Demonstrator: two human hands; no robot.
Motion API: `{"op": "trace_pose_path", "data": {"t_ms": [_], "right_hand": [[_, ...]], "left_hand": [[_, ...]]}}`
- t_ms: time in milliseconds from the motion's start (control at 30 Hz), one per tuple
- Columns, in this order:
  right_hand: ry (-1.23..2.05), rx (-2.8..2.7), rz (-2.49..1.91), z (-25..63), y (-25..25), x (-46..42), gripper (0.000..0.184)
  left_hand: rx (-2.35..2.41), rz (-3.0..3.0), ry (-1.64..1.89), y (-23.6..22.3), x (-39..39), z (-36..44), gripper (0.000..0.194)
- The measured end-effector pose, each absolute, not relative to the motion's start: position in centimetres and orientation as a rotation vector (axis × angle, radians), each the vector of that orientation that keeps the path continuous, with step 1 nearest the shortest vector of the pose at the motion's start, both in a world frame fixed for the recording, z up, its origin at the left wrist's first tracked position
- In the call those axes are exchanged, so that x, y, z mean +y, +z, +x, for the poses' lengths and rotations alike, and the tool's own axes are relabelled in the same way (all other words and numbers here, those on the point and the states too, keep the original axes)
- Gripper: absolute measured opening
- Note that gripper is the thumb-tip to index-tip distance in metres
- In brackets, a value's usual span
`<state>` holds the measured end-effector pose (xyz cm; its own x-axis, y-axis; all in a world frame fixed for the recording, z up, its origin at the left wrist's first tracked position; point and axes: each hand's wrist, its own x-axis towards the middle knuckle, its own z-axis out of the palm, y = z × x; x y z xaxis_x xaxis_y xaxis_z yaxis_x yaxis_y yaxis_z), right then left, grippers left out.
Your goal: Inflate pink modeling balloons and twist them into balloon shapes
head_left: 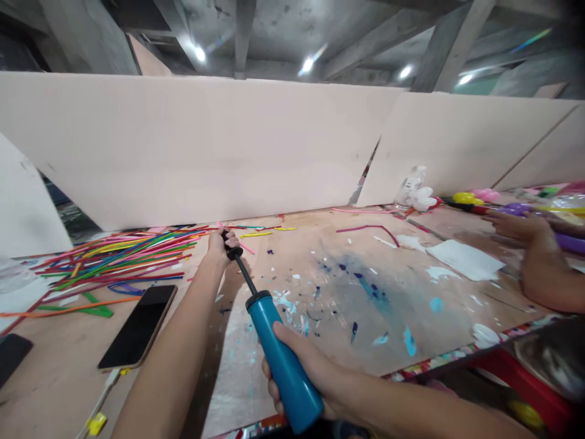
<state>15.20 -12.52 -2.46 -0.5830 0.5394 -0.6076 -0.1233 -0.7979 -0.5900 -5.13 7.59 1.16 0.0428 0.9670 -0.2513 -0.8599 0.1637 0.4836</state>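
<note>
- I have the left hand (220, 246) with fingers curled tight around the black handle (234, 252) of a balloon hand pump (276, 353).
- I have the right hand (315, 361) wrapped around its blue barrel (292, 390); the pump slants above the paint-stained table (315, 250), rod (245, 275) exposed.
- Left, I see uninflated modelling balloons (132, 256) and a smartphone (139, 329).
- Far right, I see another person's hand (521, 227).

One pump (280, 353) at six o'clock, one whole phone (139, 328) at eight, one bottle (414, 183) near three, four lights (308, 64), eleven to two.
</note>
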Motion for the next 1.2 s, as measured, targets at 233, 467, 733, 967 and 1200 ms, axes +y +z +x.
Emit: {"op": "trace_pose_path", "data": {"t_ms": [233, 467, 733, 967, 1200], "right_hand": [[2.435, -0.721, -1.069, 16.2, -2.8, -13.3, 0.060], [2.238, -1.139, -1.054, 15.5, -1.8, -8.3, 0.041], [2.013, -1.382, -1.109, 13.5, -1.0, -2.2, 0.035], [2.043, -1.273, -1.066, 12.5, -2.0, -3.9, 0.032], [2.126, -1.260, -1.127, 13.8, -1.4, -11.0, 0.046]], "left_hand": [[0.567, 0.234, 1.404, 2.2, 7.5, -4.9, 0.023], [0.474, 0.270, 1.422, 3.6, 7.3, -5.7, 0.024], [0.525, 0.320, 1.422, 0.3, 6.7, -2.6, 0.029], [0.612, 0.541, 1.487, -0.2, 7.5, -4.5, 0.035], [0.622, 0.896, 1.431, 3.2, 8.3, -9.0, 0.049]]}}
